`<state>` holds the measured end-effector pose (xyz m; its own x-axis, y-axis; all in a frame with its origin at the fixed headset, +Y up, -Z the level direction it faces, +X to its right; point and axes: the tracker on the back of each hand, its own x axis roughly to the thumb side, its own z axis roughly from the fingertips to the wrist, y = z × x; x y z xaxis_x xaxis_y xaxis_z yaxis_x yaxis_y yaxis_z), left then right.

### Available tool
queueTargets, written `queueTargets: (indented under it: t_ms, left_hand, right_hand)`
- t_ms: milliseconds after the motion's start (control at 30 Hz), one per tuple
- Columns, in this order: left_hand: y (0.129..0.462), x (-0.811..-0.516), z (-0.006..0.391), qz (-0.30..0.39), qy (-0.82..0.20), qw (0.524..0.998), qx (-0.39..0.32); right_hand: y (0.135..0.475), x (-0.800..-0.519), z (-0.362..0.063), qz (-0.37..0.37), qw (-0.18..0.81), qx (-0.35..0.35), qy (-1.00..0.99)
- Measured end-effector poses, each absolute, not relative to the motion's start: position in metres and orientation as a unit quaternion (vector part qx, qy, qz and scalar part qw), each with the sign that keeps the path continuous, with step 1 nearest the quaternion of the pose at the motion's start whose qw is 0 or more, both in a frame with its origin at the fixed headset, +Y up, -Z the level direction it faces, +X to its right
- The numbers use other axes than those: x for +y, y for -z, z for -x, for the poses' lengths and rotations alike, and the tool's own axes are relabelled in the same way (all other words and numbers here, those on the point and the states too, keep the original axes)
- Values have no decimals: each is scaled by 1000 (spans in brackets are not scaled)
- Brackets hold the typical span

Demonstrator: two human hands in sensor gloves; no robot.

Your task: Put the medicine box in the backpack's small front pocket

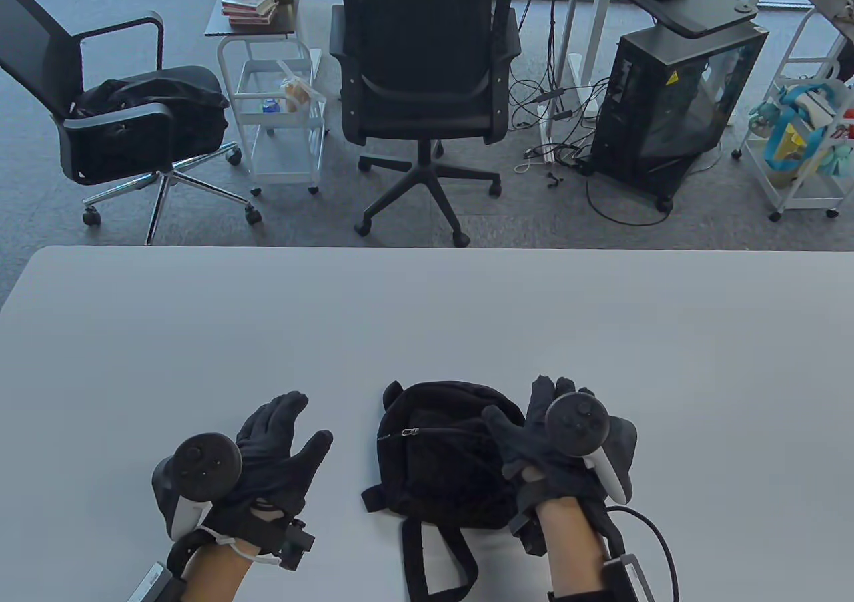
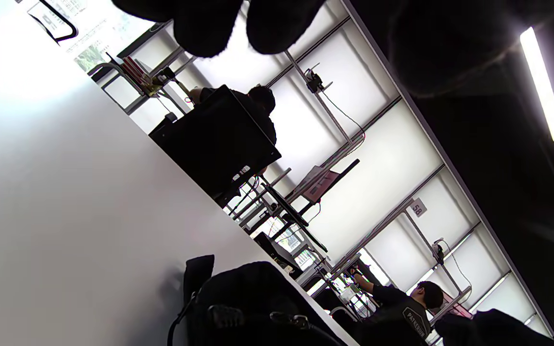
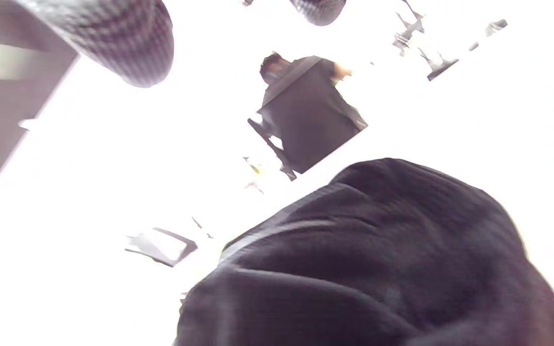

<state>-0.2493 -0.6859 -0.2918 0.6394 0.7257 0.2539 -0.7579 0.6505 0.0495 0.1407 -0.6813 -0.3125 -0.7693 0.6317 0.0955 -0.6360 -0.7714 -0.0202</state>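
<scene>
A small black backpack (image 1: 444,455) lies on the white table (image 1: 427,322) near its front edge. The front pocket's zipper (image 1: 413,432) runs across its upper part. My right hand (image 1: 517,402) rests open on the backpack's right side, fingers spread. My left hand (image 1: 308,418) lies open on the table just left of the backpack and does not touch it. No medicine box shows in any view. The backpack also shows in the left wrist view (image 2: 258,307) and fills the lower part of the right wrist view (image 3: 378,259).
The backpack's straps (image 1: 434,562) trail toward the table's front edge. Beyond the table's far edge stand two office chairs (image 1: 427,95), a white cart (image 1: 280,121) and a computer tower (image 1: 674,108).
</scene>
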Motion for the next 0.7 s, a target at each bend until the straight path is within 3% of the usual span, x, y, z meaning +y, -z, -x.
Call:
queueTargets:
  t_ms: [100,133,167,233,433,700]
  left_hand:
    - [289,-684,244,-85,-363,922,-108]
    - [288,-684,243,-85,-348,927,-108]
    - [288,-685,242,-74,-329,936,-103]
    - [288,-687,240,-39,-298,949,-101]
    - [289,-701,236,-24,-296,949,-103]
    - [287,-705,221,-37,-296,945,-132]
  right_hand:
    - [297,-680,-124,-143,277,-75,-947]
    - [294,-681,-119,-169,244,-59,-953]
    - [290,-679,-115,-173,219,-47,-959]
    - [284,-676,-111,-184,206,-107,-955]
    - [286,-687,-112,-144,268,-150,-941]
    - [292,-704,-118,-112,275,-111,-948]
